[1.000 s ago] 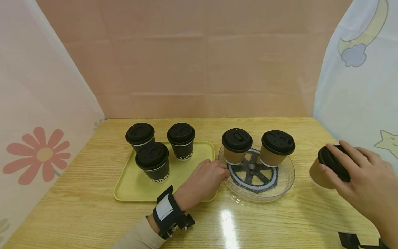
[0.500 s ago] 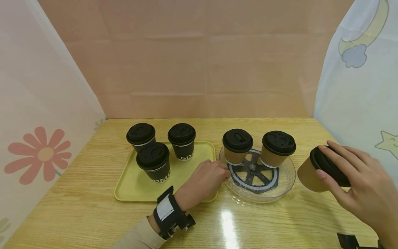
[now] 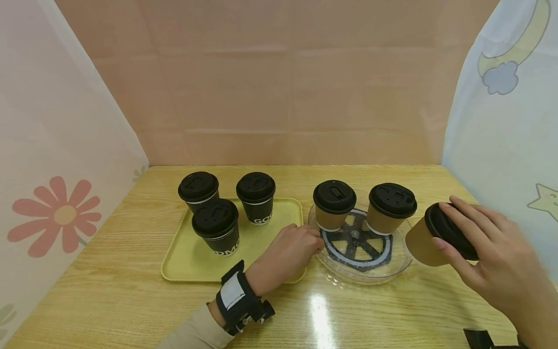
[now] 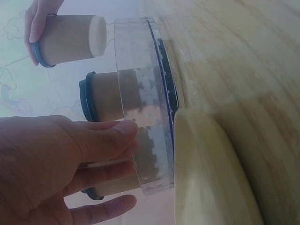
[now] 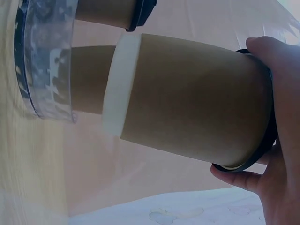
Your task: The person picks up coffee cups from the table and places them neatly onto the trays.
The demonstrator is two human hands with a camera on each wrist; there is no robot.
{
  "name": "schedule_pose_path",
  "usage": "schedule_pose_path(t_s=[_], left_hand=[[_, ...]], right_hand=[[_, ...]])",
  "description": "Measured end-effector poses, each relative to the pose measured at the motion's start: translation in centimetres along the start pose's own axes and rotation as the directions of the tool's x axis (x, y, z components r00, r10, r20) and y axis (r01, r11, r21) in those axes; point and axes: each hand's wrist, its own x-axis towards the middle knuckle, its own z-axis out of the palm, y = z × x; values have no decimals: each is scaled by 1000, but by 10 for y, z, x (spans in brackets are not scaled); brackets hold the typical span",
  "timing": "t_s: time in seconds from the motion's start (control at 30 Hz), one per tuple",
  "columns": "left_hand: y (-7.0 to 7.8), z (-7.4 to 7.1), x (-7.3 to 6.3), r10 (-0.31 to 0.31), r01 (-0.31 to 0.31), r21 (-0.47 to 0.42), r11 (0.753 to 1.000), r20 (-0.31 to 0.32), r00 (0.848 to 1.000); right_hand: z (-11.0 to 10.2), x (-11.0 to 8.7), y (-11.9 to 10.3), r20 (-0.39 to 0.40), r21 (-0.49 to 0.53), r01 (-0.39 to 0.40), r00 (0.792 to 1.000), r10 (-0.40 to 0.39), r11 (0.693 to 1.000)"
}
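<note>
A brown paper coffee cup [image 3: 428, 241] with a black lid tilts in my right hand [image 3: 492, 252]; thumb and fingers grip it around the lid. In the right wrist view its pale base [image 5: 120, 84] is raised level with the dish's rim. My left hand [image 3: 291, 252] pinches the near-left rim of a clear round dish [image 4: 133, 42], thumb and index finger at the wall. Two more brown cups, one left [image 3: 330, 219] and one right [image 3: 380, 222], stand upright towards the back of the dish. A dark wheel-like pattern [image 3: 355, 247] shows on its bottom.
Left of the dish lies a yellow tray [image 3: 174, 266] bearing black lidded cups: a front one [image 3: 220, 240], a back-left one [image 3: 198, 188] and a back-right one [image 3: 256, 206]. Cloth screens [image 3: 287, 97] enclose the wooden table [image 3: 131, 310] at back and sides.
My right hand has carried the brown cup leftward, closer to the dish, and the cup has tilted more. My left hand stays at the dish's rim.
</note>
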Motion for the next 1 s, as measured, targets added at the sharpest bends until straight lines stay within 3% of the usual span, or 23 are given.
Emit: schedule_pose_path(t_s=[0.43,0.77,1.0], left_hand=[[0,1,-1,6,-6,2,1000,-4,1000],[0,0,-1,10,-10,-1,1000,-1,1000],[0,0,0,8,-8,-3,1000,-2,1000]], right_hand=[[13,1,-11,77,13,26,997,-27,1000],[33,6,-27,42,64,133,990,-136,989],[46,4,-33,66,72,161,984,-166,984]])
